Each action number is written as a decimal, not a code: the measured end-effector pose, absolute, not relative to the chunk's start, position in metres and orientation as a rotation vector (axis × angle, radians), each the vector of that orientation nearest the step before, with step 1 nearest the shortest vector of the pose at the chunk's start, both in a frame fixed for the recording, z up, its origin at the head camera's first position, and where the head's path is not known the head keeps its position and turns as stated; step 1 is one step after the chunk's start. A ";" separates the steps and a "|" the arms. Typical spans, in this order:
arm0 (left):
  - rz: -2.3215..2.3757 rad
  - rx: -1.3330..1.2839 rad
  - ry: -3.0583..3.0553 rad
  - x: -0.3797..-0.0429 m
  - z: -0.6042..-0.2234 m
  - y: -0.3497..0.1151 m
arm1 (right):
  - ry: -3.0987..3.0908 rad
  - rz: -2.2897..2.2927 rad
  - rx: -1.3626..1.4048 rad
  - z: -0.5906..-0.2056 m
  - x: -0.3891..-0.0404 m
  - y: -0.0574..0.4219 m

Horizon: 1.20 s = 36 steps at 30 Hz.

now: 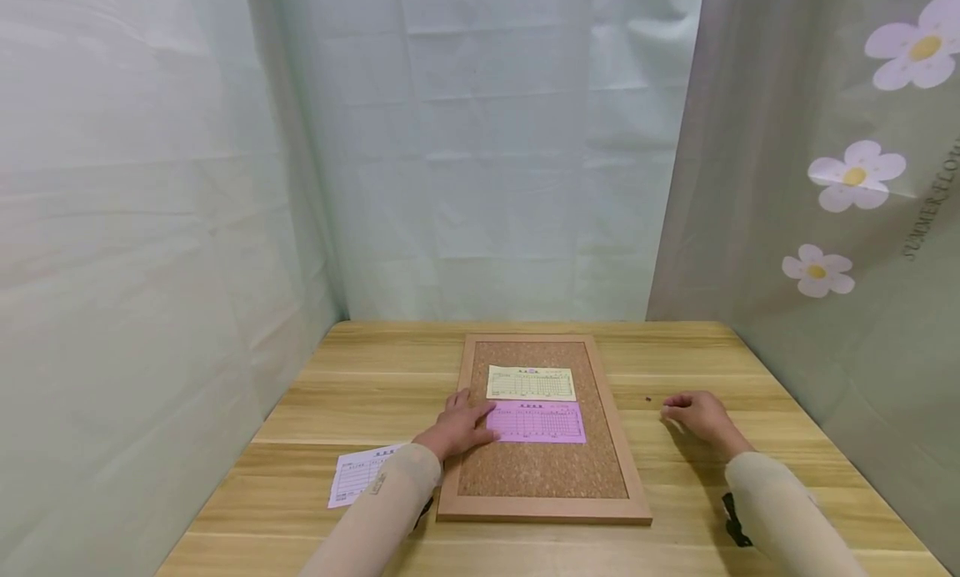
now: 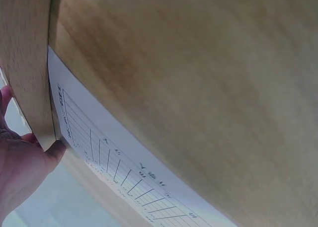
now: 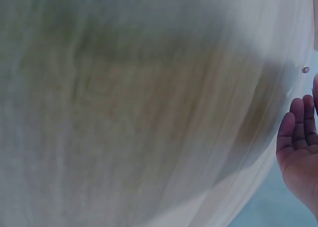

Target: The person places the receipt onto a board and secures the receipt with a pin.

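Observation:
A framed cork board (image 1: 540, 473) lies on the wooden table, with a yellow printed slip (image 1: 531, 383) above a pink-purple printed slip (image 1: 536, 423). Across the board's left frame rests my left hand (image 1: 461, 427), its fingertips pressing the left end of the pink-purple slip. In the left wrist view that hand (image 2: 25, 162) lies over the frame's edge. My right hand (image 1: 701, 416) is low over the table to the board's right, thumb and forefinger close together; I cannot tell whether they pinch anything. Just beyond its fingertips lies a small dark reddish object (image 1: 648, 398).
A white printed slip (image 1: 358, 475) lies left of the board, partly covered by the left forearm; its edge is at the frame in the left wrist view. Pale curtains surround the table on the far side and both flanks, the right one printed with flowers (image 1: 855, 177).

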<state>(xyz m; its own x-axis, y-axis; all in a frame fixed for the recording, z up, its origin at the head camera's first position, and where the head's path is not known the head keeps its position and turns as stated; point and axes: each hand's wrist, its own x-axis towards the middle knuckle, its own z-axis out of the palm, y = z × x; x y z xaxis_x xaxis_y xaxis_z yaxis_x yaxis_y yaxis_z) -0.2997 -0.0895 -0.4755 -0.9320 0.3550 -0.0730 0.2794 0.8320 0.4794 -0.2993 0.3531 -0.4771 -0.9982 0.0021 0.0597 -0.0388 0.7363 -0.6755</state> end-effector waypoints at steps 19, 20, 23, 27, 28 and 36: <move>0.685 0.514 2.857 -0.300 -0.473 -0.089 | -2.829 1.250 -0.024 -0.470 -0.302 0.342; 0.682 0.519 2.858 -0.300 -0.473 -0.089 | -2.825 1.257 -0.040 -0.470 -0.302 0.341; 0.677 0.530 2.861 -0.299 -0.473 -0.090 | -2.816 1.265 -0.056 -0.469 -0.303 0.339; 0.671 0.540 2.865 -0.298 -0.473 -0.090 | -2.797 1.272 -0.055 -0.469 -0.303 0.337; 0.670 0.543 2.866 -0.298 -0.473 -0.090 | -2.791 1.275 -0.052 -0.468 -0.303 0.336; 0.687 0.533 2.860 -0.297 -0.472 -0.089 | -2.778 1.249 -0.017 -0.466 -0.303 0.328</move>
